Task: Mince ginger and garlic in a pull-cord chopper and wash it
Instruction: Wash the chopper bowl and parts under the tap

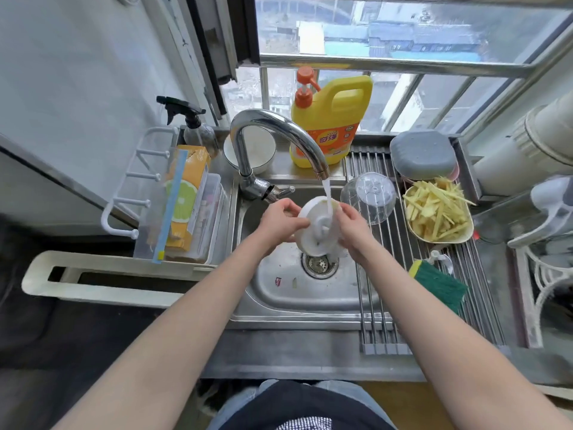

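The white round chopper lid (314, 226) is held on edge over the steel sink (279, 293), its underside turned toward me. Water from the curved tap (276, 131) runs onto its top rim. My left hand (280, 223) grips the lid's left edge, fingers curled around it. My right hand (353, 231) holds the right edge with fingers curled over the rim. The clear chopper bowl (369, 195) lies upside down on the roll-up drying rack (434, 293) just right of the lid. A cream dish of sliced ginger strips (437, 212) sits further right.
A yellow dish-soap jug (331, 119) stands behind the tap, a white bowl (257, 150) to its left. A green scrub sponge (440, 283) lies on the rack. A grey lidded box (423, 155) sits at the back right. A spray bottle (195, 125) and a packet-filled bin (186, 206) stand left.
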